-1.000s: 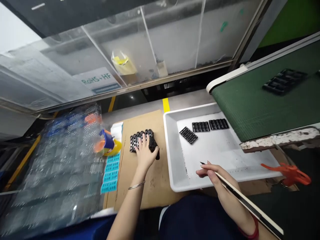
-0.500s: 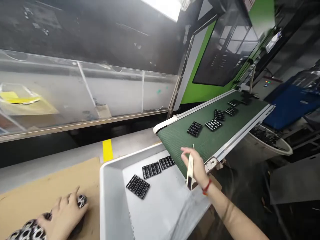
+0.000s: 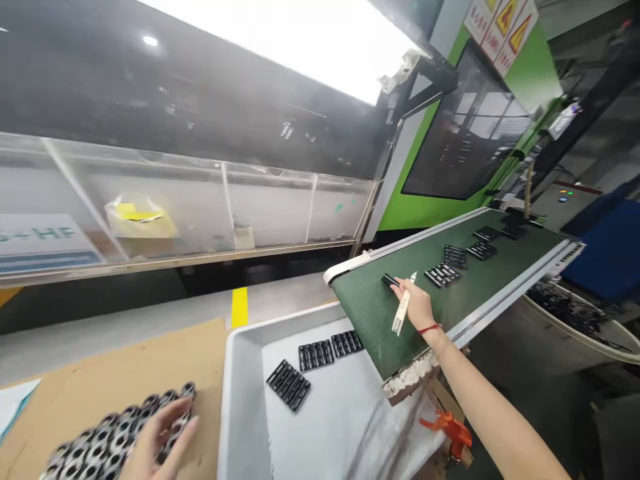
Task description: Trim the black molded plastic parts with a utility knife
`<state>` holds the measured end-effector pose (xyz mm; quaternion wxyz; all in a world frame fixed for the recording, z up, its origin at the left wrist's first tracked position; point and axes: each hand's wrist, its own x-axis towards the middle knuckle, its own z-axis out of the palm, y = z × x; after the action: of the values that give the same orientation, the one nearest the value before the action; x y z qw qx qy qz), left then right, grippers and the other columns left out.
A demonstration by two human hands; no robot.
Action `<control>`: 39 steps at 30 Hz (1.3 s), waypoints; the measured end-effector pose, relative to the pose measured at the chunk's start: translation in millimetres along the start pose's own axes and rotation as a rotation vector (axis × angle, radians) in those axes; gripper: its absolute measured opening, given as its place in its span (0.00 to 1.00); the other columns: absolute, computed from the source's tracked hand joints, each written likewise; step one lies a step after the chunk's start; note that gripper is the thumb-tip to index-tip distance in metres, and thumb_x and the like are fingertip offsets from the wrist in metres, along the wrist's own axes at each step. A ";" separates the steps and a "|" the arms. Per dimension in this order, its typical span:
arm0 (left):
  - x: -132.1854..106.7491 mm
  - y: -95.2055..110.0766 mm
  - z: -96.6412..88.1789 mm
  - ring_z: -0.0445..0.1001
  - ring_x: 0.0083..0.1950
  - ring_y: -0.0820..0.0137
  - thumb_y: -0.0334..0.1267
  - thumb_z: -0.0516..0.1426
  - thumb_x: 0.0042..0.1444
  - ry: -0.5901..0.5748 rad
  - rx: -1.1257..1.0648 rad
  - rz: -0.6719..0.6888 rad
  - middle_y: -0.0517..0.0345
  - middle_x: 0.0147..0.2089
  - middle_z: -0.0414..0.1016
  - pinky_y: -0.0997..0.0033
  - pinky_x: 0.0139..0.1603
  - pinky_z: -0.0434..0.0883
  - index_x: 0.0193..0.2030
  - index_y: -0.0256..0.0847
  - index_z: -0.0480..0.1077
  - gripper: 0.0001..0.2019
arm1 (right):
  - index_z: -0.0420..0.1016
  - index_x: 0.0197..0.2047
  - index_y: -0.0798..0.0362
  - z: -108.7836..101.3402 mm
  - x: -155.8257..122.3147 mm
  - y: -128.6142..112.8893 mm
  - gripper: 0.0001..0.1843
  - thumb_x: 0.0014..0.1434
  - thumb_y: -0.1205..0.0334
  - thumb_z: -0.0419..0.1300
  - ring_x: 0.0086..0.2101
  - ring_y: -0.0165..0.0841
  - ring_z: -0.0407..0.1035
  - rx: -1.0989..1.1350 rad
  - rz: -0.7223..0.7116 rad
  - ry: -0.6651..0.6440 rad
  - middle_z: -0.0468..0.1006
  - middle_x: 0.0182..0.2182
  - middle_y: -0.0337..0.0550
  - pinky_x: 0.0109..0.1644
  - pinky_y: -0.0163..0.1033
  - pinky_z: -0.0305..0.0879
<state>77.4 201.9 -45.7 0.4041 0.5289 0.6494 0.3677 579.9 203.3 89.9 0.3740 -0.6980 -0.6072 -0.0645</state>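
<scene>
My right hand (image 3: pixel 417 303) is over the conveyor belt (image 3: pixel 373 327), closed around a cream-handled craft knife (image 3: pixel 403 308) with its blade pointing up the belt. The fingertips of that hand also touch a black ribbed plastic part (image 3: pixel 389 281), seen nearly edge-on. More black ribbed parts (image 3: pixel 442 275) lie further up the belt. At lower left, my left hand (image 3: pixel 160 440) has thumb and fingers apart, beside a packed group of round, hollow-ended dark pieces (image 3: pixel 100 437). Its palm is turned away, and I see nothing held in it.
A pale plastic tray (image 3: pixel 239 400) sits under the belt's near end, with three black ribbed parts (image 3: pixel 289 385) inside. Cardboard (image 3: pixel 210 360) covers the bench at left. An orange tool or clamp (image 3: pixel 453 432) hangs below the belt's corner. A round tub (image 3: pixel 593 333) of black pieces stands at right.
My right hand has moved up the belt with the knife and now touches the nearest black part. My left hand has drawn back, uncovering more of the round pieces. The view has shifted.
</scene>
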 end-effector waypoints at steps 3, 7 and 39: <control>-76.8 40.5 30.1 0.80 0.52 0.48 0.70 0.62 0.45 -0.376 -0.447 -0.147 0.47 0.43 0.83 0.48 0.59 0.74 0.48 0.44 0.76 0.34 | 0.79 0.44 0.52 4.6 -47.8 -60.8 0.11 0.70 0.56 0.58 0.38 0.36 0.81 0.163 -0.183 -0.109 0.85 0.38 0.47 0.47 0.45 0.78; -152.7 76.0 76.1 0.72 0.66 0.50 0.74 0.60 0.45 -0.712 -1.048 -0.187 0.46 0.65 0.74 0.49 0.64 0.69 0.62 0.51 0.72 0.42 | 0.79 0.46 0.48 -0.1 -127.7 -137.9 0.07 0.67 0.58 0.61 0.45 0.38 0.82 0.477 -0.499 -0.364 0.87 0.46 0.46 0.50 0.41 0.80; -255.7 121.0 22.4 0.77 0.39 0.68 0.45 0.70 0.49 -0.447 -0.035 0.421 0.62 0.43 0.76 0.69 0.39 0.75 0.54 0.52 0.63 0.28 | 0.80 0.49 0.41 -70.2 -230.8 -206.8 0.12 0.73 0.56 0.55 0.37 0.26 0.74 1.409 0.338 -0.594 0.79 0.33 0.31 0.70 0.38 0.59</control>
<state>174.2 -28.0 89.5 0.4609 0.7127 0.4139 0.3291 361.4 -26.9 106.0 0.5553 -0.3671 -0.4653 0.5834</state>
